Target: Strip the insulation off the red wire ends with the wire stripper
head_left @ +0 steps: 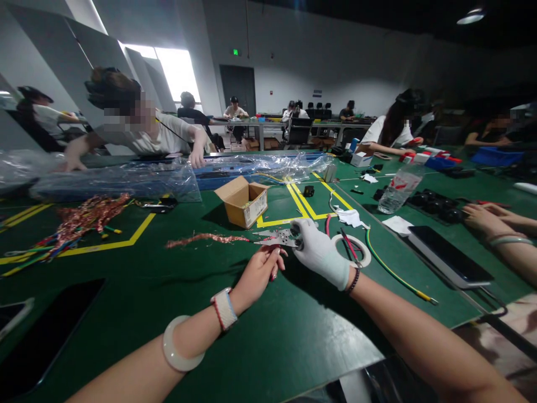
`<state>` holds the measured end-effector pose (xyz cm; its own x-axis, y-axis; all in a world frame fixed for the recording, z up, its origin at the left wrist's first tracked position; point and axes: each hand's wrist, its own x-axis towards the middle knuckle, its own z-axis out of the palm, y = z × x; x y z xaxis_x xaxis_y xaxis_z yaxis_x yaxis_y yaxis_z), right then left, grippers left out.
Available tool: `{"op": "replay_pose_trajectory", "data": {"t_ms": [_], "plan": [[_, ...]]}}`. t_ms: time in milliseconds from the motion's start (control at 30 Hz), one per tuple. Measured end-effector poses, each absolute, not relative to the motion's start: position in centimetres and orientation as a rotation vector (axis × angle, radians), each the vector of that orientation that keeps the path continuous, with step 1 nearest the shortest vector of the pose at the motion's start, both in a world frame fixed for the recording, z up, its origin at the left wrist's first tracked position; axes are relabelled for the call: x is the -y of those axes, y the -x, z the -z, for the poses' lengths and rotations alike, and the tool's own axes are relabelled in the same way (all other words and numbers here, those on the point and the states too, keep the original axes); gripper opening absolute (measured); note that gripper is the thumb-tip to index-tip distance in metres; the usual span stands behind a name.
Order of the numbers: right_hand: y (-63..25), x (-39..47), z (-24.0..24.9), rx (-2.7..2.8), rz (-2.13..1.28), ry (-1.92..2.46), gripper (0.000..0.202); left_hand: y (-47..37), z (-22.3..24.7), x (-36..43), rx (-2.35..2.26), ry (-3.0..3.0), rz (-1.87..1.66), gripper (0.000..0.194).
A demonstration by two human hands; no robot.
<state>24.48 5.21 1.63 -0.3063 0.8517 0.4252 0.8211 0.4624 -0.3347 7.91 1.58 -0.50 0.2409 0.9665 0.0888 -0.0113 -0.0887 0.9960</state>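
My right hand point(321, 252), in a white glove, is closed round the handles of a metal wire stripper point(279, 238). The stripper's jaws point left. At the jaws lies the end of a wire with a long, frayed run of bare copper strands point(205, 239) stretching left over the green table. My left hand point(260, 272) is bare and sits just below the jaws, its fingers curled together; what they pinch is hidden. A small open cardboard box point(245, 207) stands behind the stripper. Right of my gloved hand lie a roll of white tape point(364, 252) and a red-and-black pen-like tool point(350, 246).
A heap of copper strands and coloured wires point(90, 221) lies at left. A green-yellow cable point(394, 271), a plastic bottle point(398, 187) and a black-topped device point(448, 254) lie to the right. Across the table, a person handles plastic wrapping point(126, 179). Another person's hands point(489, 221) are at right.
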Motion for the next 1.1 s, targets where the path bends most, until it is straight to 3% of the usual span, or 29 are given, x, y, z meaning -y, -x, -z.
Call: {"op": "replay_pose_trajectory", "data": {"t_ms": [200,600,1100], "plan": [[-25.7,-6.9,-0.5,2.080,-0.115,1.122,0.055,-7.7,0.2,-1.3,-1.037,-1.449,-1.066,0.037],[-28.0,-8.9,-1.9,2.195,0.053,0.801,0.063,-7.0,-0.3,-0.6,-1.089,-1.653,-1.155,0.024],[-26.2,-6.8,-2.2,2.187,-0.053,0.905,0.084,-5.8,-1.7,-1.1,-0.980,-1.782,-0.951,0.020]]}}
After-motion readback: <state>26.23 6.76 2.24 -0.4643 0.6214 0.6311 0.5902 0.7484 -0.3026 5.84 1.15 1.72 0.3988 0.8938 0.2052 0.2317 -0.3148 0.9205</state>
